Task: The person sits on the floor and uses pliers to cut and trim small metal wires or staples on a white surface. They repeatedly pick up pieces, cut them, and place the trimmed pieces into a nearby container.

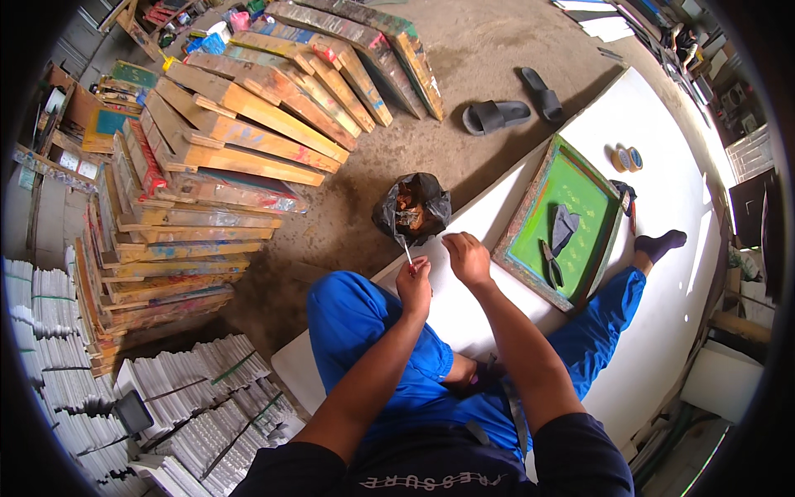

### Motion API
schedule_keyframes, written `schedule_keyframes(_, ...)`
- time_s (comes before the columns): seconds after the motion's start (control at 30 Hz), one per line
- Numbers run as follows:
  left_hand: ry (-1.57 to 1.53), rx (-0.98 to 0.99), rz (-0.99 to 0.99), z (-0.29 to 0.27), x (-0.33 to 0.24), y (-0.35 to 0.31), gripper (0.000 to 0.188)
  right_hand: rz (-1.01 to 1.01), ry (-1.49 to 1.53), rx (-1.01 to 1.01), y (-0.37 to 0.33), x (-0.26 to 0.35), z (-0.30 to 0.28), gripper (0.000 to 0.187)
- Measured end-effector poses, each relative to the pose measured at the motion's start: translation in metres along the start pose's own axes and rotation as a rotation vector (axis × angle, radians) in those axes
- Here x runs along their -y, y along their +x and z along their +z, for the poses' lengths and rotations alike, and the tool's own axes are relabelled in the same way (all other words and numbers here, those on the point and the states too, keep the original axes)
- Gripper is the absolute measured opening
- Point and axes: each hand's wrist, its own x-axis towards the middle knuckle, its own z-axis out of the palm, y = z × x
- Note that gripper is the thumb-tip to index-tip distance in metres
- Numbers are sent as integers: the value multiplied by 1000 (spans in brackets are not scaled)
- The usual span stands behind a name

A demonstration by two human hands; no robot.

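Note:
My left hand (414, 286) is closed around a thin, pale-shafted tool with a red handle (411, 268), which looks like a screwdriver. Its shaft points up toward an open black plastic bag (383, 217) with crumpled brown scraps inside, just off the table edge. Beside it my right hand (469, 258) is curled shut, fingertips pinched near the bag's lower right rim; what they hold, if anything, is too small to make out. To the right on the white table (638, 112) lies a wooden-framed green mesh screen (530, 232). Black-handled pliers (552, 263) and a dark grey folded piece (565, 228) rest on it.
Two small round tins (621, 159) stand beyond the screen. Black slides (497, 117) lie on the floor. Many wooden frames (248, 108) lean in a curved row at left. Bundled white sheets (195, 381) are stacked at lower left. My legs in blue trousers (352, 315) rest on the table.

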Motion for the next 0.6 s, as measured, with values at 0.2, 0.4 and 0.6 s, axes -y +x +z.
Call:
schedule_keyframes(0.2, 14, -14, -63, 2, 3, 3, 23, -148, -97, 187, -32, -49, -2, 14)
schedule_keyframes(0.4, 79, -23, -68, 1, 5, 5, 23, -282, -111, 178, -26, -57, 11, 15)
schedule_keyframes(0.6, 101, -13, -32, 1, 8, 7, 25, -233, -116, 161, -27, -62, 26, 9)
